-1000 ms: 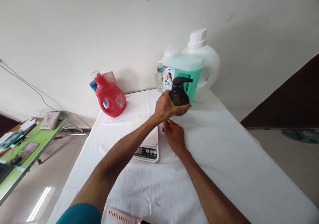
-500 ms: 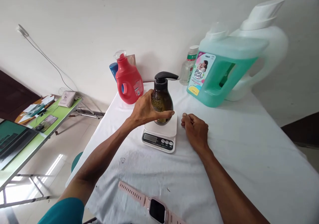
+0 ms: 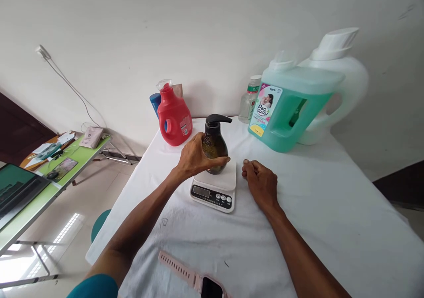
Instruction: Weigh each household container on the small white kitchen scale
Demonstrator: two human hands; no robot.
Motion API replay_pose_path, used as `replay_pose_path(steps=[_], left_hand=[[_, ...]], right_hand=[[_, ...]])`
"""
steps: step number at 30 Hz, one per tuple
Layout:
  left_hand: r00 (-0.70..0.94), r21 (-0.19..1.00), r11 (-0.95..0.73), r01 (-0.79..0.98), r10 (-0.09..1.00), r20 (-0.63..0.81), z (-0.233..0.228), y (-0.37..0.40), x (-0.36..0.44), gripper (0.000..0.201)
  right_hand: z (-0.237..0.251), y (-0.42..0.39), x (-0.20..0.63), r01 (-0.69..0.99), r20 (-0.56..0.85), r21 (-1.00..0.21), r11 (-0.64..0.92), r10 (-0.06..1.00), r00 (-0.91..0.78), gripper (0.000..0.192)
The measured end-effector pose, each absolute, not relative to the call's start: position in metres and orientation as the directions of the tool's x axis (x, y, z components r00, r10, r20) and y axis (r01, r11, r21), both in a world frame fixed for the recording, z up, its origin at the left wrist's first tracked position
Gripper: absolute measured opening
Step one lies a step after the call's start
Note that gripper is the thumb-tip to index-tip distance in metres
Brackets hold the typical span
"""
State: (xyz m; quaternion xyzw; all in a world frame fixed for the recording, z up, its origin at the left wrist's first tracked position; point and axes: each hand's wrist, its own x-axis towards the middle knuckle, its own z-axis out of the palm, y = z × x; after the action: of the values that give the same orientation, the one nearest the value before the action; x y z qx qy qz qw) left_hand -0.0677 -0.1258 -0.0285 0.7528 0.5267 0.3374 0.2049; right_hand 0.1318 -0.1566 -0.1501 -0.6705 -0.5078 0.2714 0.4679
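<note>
My left hand [image 3: 197, 158] is wrapped round a dark, see-through pump bottle [image 3: 215, 145] with a black pump head pointing right. The bottle is upright at the white kitchen scale [image 3: 213, 197]; whether its base rests on the plate I cannot tell, as my thumb crosses its lower part. The scale's display looks blank, with round buttons to its right. My right hand [image 3: 261, 178] lies on the white cloth just right of the scale, fingers curled in; nothing shows in it.
Behind stand a red jug [image 3: 175, 119], a blue-capped container [image 3: 155, 101], a clear bottle [image 3: 249, 101], a green detergent jug [image 3: 281, 112] and a large white jug [image 3: 353, 83]. A pink watch [image 3: 195, 278] lies at the front. Left is a green table [image 3: 96, 150] with a laptop [image 3: 16, 192].
The view has tilted up a little, so everything sits lower in it. My left hand still grips the pump bottle at the scale; my right hand stays curled on the cloth.
</note>
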Motion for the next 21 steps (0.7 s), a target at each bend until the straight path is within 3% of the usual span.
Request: replay_pose_path(steps=[6, 9, 11, 16, 21], left_hand=[[0.237, 0.638, -0.379, 0.67, 0.924, 0.301, -0.032, -0.13, -0.074, 0.07], [0.211, 0.735, -0.39, 0.554, 0.92, 0.329, -0.041, -0.132, -0.085, 0.068], [0.142, 0.826, -0.367, 0.427, 0.93, 0.34, -0.052, -0.13, -0.095, 0.064], [-0.211, 0.955, -0.216, 0.203, 0.943, 0.258, -0.103, -0.117, -0.126, 0.076], [-0.28, 0.971, -0.153, 0.185, 0.938, 0.201, -0.142, -0.112, -0.143, 0.075]], right_hand=[[-0.147, -0.159, 0.131, 0.434, 0.132, -0.901, -0.023, 0.937, 0.323, 0.057], [-0.145, -0.16, 0.131, 0.435, 0.144, -0.9, -0.007, 0.939, 0.313, 0.058], [-0.144, -0.16, 0.132, 0.435, 0.149, -0.9, 0.002, 0.941, 0.304, 0.057], [-0.146, -0.158, 0.132, 0.442, 0.151, -0.897, 0.0, 0.94, 0.306, 0.054], [-0.148, -0.156, 0.132, 0.45, 0.147, -0.893, -0.009, 0.938, 0.312, 0.053]])
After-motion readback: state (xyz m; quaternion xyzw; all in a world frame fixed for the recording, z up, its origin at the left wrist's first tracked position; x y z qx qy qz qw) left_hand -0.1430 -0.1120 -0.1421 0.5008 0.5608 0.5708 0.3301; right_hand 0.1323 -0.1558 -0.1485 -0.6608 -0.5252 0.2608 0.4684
